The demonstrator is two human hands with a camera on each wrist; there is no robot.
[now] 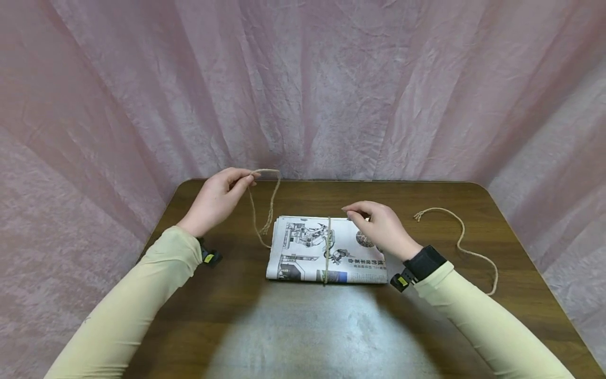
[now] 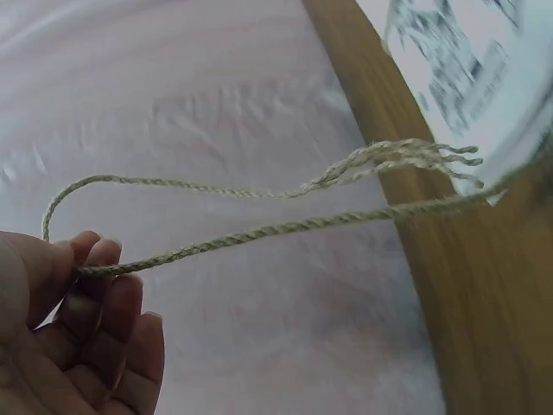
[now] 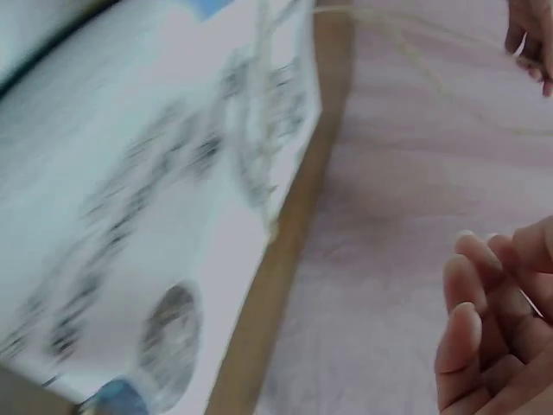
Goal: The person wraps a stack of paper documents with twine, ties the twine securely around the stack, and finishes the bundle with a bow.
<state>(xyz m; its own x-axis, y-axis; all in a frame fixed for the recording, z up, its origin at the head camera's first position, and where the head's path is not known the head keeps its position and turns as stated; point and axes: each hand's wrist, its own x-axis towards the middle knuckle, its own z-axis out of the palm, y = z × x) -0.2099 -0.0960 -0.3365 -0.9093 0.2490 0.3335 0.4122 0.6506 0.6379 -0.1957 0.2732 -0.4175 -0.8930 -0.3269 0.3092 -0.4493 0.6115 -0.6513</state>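
Observation:
A folded newspaper bundle [image 1: 295, 269] lies on the table with a strand of twine [image 1: 327, 247] across its middle. To its upper left, my left hand [image 1: 215, 200] pinches a length of twine [image 2: 259, 231] between thumb and fingertips. That twine hangs from the fingers in a loop, its frayed end dangling near the bundle's left edge. Over the right part of the newspaper hovers my right hand [image 1: 385, 227], holding nothing. In the right wrist view its fingers [image 3: 462, 333] are loosely bent. Whether twine passes under the bundle is hidden.
Another length of twine [image 1: 460, 245] curves over the table to the right of the bundle, its frayed end toward the back. The brown wooden table [image 1: 213, 316] meets a pink curtain [image 1: 303, 105] at its far edge.

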